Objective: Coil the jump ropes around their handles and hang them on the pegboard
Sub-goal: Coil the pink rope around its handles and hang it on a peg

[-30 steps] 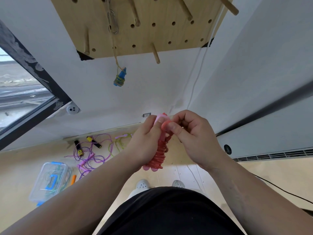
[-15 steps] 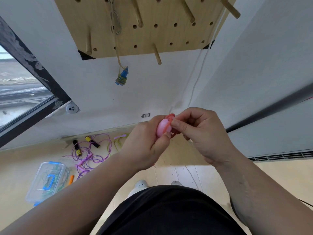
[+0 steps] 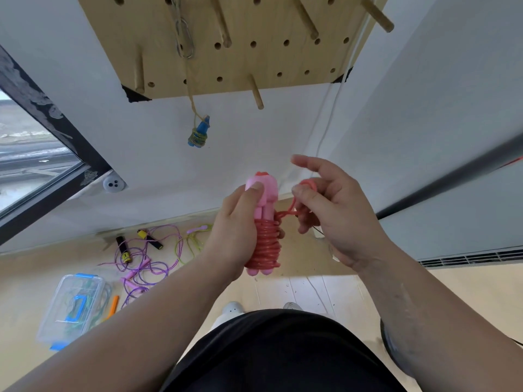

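Observation:
My left hand [image 3: 236, 230] grips a pair of pink jump-rope handles [image 3: 261, 195] held upright, with red rope [image 3: 266, 246] coiled tightly round their lower half. My right hand [image 3: 329, 210] is just to the right and holds a loop of the red rope end [image 3: 307, 184] between thumb and curled fingers, its index finger raised. Above on the white wall is the wooden pegboard [image 3: 235, 41] with several pegs. A blue-handled coiled rope [image 3: 199, 133] hangs from it on a cord.
On the floor at the left lie a purple rope with black and yellow handles [image 3: 141, 251], a green rope [image 3: 192, 240] and a clear plastic box [image 3: 72, 306] with a blue latch. A metal chain [image 3: 183, 35] hangs on the pegboard. A window frame runs along the left.
My hands have parted. The pink handles now stand upright in my left hand with the coil showing, and my right hand has pulled a red loop out to the right.

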Demonstrator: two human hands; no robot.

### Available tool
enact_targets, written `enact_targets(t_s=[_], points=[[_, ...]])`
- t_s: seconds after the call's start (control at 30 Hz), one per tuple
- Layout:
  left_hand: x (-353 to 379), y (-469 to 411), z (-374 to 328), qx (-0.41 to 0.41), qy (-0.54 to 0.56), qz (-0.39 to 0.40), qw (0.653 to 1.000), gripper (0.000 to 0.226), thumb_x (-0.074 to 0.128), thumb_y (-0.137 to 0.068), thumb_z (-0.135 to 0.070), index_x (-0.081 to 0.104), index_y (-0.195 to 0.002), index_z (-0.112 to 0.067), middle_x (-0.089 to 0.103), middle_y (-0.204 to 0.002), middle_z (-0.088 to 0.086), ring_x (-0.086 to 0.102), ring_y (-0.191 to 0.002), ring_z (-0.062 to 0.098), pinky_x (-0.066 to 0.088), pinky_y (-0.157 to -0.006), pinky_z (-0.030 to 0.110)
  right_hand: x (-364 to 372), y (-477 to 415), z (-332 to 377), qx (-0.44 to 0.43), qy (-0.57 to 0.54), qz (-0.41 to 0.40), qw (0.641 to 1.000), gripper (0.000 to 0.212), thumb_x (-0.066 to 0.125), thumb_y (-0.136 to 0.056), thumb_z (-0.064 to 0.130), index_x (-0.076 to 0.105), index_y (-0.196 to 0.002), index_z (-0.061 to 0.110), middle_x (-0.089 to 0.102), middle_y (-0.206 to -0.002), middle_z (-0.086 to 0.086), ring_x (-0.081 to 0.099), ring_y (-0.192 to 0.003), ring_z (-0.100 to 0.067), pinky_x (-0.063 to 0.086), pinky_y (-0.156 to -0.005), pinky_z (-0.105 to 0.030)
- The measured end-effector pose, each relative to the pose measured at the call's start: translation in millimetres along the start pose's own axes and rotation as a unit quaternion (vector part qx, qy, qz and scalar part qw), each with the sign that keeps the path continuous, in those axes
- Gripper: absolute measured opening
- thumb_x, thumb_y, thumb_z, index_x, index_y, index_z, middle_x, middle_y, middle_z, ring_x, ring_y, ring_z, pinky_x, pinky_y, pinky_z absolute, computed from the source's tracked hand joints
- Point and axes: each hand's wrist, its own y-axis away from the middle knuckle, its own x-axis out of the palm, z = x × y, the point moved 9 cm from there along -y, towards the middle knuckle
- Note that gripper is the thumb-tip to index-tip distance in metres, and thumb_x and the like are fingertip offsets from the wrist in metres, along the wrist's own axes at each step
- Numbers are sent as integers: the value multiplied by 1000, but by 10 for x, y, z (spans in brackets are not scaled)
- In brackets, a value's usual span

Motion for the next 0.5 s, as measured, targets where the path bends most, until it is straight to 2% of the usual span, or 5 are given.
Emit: enact_targets(t_s=[0.13, 0.2, 0.37, 0.47, 0.5], points=[[-152, -50, -74, 27, -14, -45, 999, 34, 39, -106, -44, 60, -109, -18, 71, -80, 20, 63, -66, 54, 41, -56, 83, -51, 39, -85, 36, 4, 32, 999, 29, 51, -97, -7, 72, -109, 11, 75, -87, -12, 73, -79, -28, 59, -70, -34], [-185, -76, -94, 37, -30, -46, 998, 33, 40, -103, -47, 61, -106, -21, 72, -76, 14, 63, -73, 62, 41, -54, 83, -58, 42, -87, 40, 82, 55, 994, 29, 58, -94, -7, 70, -112, 12, 77, -92, -8, 76, -82, -25, 59, -67, -30], [-224, -97, -115, 43, -61, -40, 996, 32, 40, -104, -46, 59, -107, -21, 70, -77, 19, 61, -72, 64, 40, -52, 83, -86, 24, -59, 38, 313, 126, 941, 26, 83, -82, 17, 74, -105, 26, 75, -86, 6, 73, -72, -12, 59, -67, -25], [-213, -90, -93, 40, -82, -37, 995, 38, 39, -102, -48, 57, -107, -16, 68, -78, 22, 61, -70, 64, 40, -50, 80, -45, 15, 40, -7, 385, 135, 913, 7, 79, -84, 33, 76, -86, 28, 69, -72, 8, 63, -62, -6, 49, -63, -23], [-201, -83, -87, 43, -97, -32, 994, 39, 39, -102, -48, 57, -105, -15, 67, -78, 24, 61, -66, 63, 40, -45, 77, -29, 15, 86, -33, 396, 128, 909, 17, 74, -85, 43, 75, -80, 27, 65, -71, 6, 59, -63, -9, 45, -61, -23]])
